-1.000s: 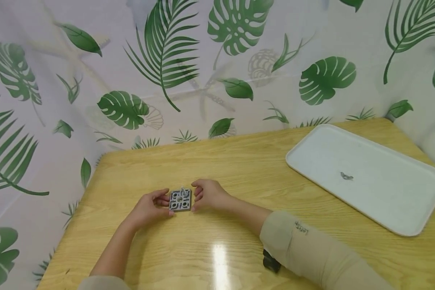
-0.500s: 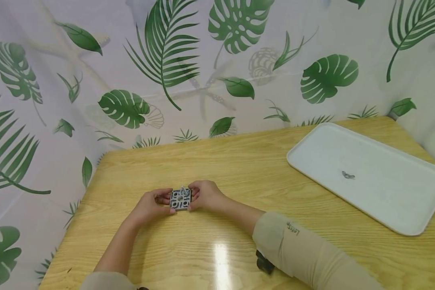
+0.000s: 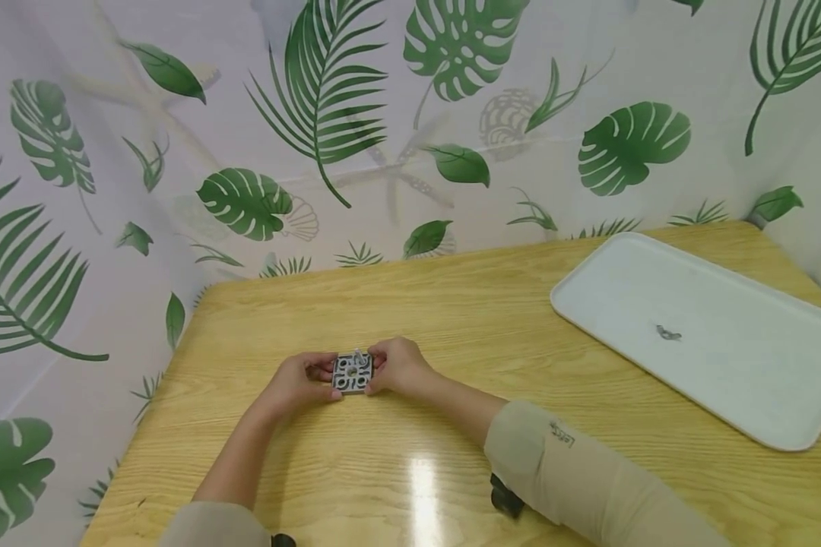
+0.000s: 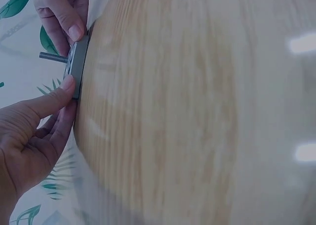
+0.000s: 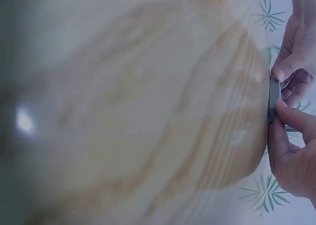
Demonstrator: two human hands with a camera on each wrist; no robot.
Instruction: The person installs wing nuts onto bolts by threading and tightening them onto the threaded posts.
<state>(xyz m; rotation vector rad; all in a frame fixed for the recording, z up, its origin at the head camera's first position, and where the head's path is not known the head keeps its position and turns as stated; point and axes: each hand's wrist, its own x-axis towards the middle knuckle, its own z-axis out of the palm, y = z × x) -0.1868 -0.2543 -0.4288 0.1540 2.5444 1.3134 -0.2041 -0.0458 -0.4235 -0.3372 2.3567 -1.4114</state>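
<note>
A small square grey metal plate (image 3: 352, 382) with several round holes lies low at the tabletop, between both hands. From its far right corner a threaded bolt (image 4: 52, 57) stands up. My left hand (image 3: 302, 386) pinches the plate's left edge, thumb at the near corner and fingers behind. On the opposite side my right hand (image 3: 405, 369) pinches the right edge with its thumb and fingers. In the right wrist view the plate (image 5: 274, 97) shows edge-on between the two hands, its holed face hidden.
A white tray (image 3: 739, 380) stands at the right of the wooden table (image 3: 451, 304), with a small silvery wing-shaped metal piece (image 3: 668, 333) in it. Behind the table rises a leaf-patterned cloth (image 3: 397, 175).
My right hand has come in from just beside the plate and now pinches its right edge. My left hand has taken the left edge more closely. The head view has shifted slightly.
</note>
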